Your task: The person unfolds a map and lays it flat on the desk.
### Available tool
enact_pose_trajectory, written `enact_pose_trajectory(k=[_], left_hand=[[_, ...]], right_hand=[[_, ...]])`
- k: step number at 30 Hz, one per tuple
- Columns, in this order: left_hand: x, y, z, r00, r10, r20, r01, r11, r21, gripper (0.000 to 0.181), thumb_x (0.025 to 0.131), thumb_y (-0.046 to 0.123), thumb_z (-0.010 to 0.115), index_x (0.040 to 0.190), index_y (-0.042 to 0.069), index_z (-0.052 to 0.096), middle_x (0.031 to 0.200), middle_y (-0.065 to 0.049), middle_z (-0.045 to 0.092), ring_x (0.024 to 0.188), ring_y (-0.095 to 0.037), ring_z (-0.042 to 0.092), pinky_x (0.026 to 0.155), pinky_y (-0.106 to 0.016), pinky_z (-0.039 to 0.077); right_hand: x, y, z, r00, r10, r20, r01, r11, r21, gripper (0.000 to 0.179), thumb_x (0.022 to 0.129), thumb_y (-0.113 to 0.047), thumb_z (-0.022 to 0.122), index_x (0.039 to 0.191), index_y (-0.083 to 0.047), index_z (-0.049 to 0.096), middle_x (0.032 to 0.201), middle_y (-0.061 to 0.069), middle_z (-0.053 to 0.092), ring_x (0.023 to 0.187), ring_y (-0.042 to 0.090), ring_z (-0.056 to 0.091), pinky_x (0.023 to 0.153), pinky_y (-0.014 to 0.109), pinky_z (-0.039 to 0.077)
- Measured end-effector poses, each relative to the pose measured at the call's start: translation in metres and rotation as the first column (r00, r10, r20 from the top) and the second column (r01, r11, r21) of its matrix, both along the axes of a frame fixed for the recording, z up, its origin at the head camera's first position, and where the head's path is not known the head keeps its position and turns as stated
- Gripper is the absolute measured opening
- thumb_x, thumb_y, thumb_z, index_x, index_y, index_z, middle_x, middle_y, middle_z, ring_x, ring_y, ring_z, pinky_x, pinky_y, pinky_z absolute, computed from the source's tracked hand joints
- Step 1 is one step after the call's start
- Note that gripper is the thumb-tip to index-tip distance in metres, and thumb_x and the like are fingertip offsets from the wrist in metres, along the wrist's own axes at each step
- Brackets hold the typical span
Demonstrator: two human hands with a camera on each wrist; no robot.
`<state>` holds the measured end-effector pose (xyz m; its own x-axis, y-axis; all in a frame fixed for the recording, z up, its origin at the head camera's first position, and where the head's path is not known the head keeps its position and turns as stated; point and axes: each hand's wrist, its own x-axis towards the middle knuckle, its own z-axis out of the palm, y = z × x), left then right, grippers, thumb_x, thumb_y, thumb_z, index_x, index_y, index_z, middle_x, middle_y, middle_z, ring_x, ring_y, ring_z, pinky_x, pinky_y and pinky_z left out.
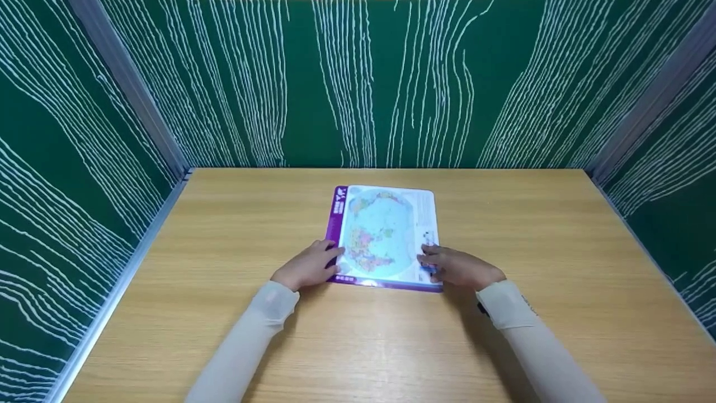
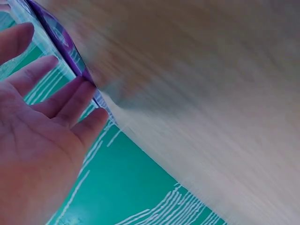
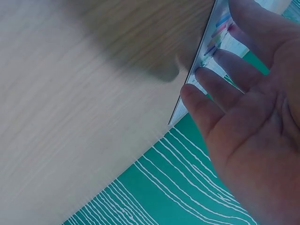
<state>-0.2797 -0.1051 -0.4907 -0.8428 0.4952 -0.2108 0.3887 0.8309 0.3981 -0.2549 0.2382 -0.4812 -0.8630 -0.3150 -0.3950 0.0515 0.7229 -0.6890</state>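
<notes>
Left hand (image 1: 306, 265) is touching the purple-banded side of map board (image 1: 386, 226), fingers loosely straight. Right hand (image 1: 463, 266) is touching opposite side, fingers slightly apart.

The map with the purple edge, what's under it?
Wooden table shows around the map. Whatever is right beneath is covered, so I can't see if anything hides there.

Fingers loosely extended, the left hand (image 1: 309, 265) is rested at the map board's (image 1: 386, 235) left edge, the right hand (image 1: 463, 266) at its right.
</notes>
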Motion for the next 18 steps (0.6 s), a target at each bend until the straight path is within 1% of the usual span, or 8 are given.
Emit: enact_pose_trajectory(k=[2, 3, 5, 8, 9, 12, 16, 18], left_hand=[[-0.003, -0.001, 0.0, 1.0, 0.011, 0.012, -0.012, 1.0, 0.009, 0.053, 0.099, 0.036, 0.048, 0.149, 0.021, 0.037, 0.158, -0.009, 0.027, 0.147, -0.031, 0.023, 0.118, -0.049, 0.027], [-0.004, -0.001, 0.001, 1.0, 0.016, 0.018, -0.017, 1.0, 0.013, 0.053, 0.099, 0.036, 0.048, 0.149, 0.022, 0.037, 0.159, -0.007, 0.026, 0.147, -0.03, 0.022, 0.118, -0.049, 0.026], [-0.007, -0.003, 0.001, 0.999, 0.025, 0.03, -0.025, 0.999, 0.024, 0.054, 0.1, 0.037, 0.048, 0.15, 0.022, 0.035, 0.161, -0.005, 0.022, 0.148, -0.028, 0.02, 0.119, -0.048, 0.024], [-0.012, -0.004, 0.001, 0.999, 0.035, 0.036, -0.036, 0.999, 0.033, 0.055, 0.1, 0.036, 0.047, 0.151, 0.023, 0.032, 0.162, -0.002, 0.017, 0.149, -0.026, 0.016, 0.12, -0.047, 0.02], [-0.014, -0.004, 0.001, 0.999, 0.032, 0.033, -0.033, 0.999, 0.032, 0.055, 0.1, 0.036, 0.047, 0.152, 0.023, 0.031, 0.162, -0.002, 0.017, 0.15, -0.026, 0.015, 0.121, -0.046, 0.019], [-0.02, -0.006, -0.001, 0.999, 0.039, 0.037, -0.039, 0.999, 0.022, 0.056, 0.101, 0.036, 0.045, 0.153, 0.024, 0.027, 0.162, -0.001, 0.015, 0.15, -0.025, 0.014, 0.121, -0.045, 0.019], [-0.025, -0.008, -0.003, 0.995, 0.053, 0.08, -0.054, 0.999, 0.009, 0.056, 0.102, 0.036, 0.043, 0.154, 0.026, 0.023, 0.163, 0.001, 0.012, 0.15, -0.023, 0.011, 0.121, -0.044, 0.017], [-0.027, -0.008, -0.004, 0.993, 0.059, 0.106, -0.06, 0.998, 0.004, 0.056, 0.102, 0.035, 0.041, 0.154, 0.027, 0.021, 0.163, 0.003, 0.01, 0.15, -0.022, 0.01, 0.122, -0.044, 0.015]], right_hand=[[0.001, 0.001, 0.002, 0.995, 0.073, -0.063, -0.069, 0.995, 0.066, 0.049, 0.096, -0.025, 0.056, 0.144, -0.027, 0.045, 0.158, 0.001, 0.029, 0.148, 0.033, 0.015, 0.118, 0.057, 0.018], [0.001, 0.001, 0.002, 0.985, 0.132, -0.114, -0.118, 0.985, 0.123, 0.048, 0.096, -0.021, 0.056, 0.143, -0.026, 0.046, 0.157, 0.002, 0.031, 0.147, 0.033, 0.019, 0.117, 0.057, 0.021], [0.002, 0.002, 0.004, 0.949, 0.239, -0.203, -0.19, 0.953, 0.236, 0.049, 0.095, -0.016, 0.058, 0.143, -0.024, 0.047, 0.156, 0.005, 0.033, 0.146, 0.034, 0.024, 0.115, 0.055, 0.028], [0.003, 0.002, 0.005, 0.901, 0.333, -0.278, -0.224, 0.906, 0.358, 0.052, 0.095, -0.019, 0.06, 0.145, -0.022, 0.045, 0.155, 0.008, 0.034, 0.144, 0.033, 0.029, 0.111, 0.052, 0.033], [0.003, 0.001, 0.005, 0.893, 0.346, -0.289, -0.228, 0.899, 0.374, 0.052, 0.095, -0.02, 0.059, 0.146, -0.02, 0.044, 0.155, 0.01, 0.034, 0.143, 0.033, 0.03, 0.11, 0.051, 0.034], [0.006, -0.001, 0.005, 0.892, 0.348, -0.29, -0.225, 0.896, 0.383, 0.055, 0.097, -0.029, 0.057, 0.148, -0.018, 0.04, 0.156, 0.012, 0.032, 0.144, 0.034, 0.028, 0.111, 0.052, 0.033], [0.01, -0.004, 0.003, 0.899, 0.335, -0.282, -0.216, 0.9, 0.378, 0.06, 0.097, -0.038, 0.054, 0.15, -0.017, 0.035, 0.158, 0.012, 0.028, 0.146, 0.033, 0.024, 0.114, 0.051, 0.029], [0.012, -0.005, 0.001, 0.894, 0.343, -0.287, -0.217, 0.895, 0.39, 0.061, 0.097, -0.04, 0.052, 0.151, -0.017, 0.033, 0.158, 0.011, 0.026, 0.146, 0.033, 0.023, 0.115, 0.051, 0.028]])
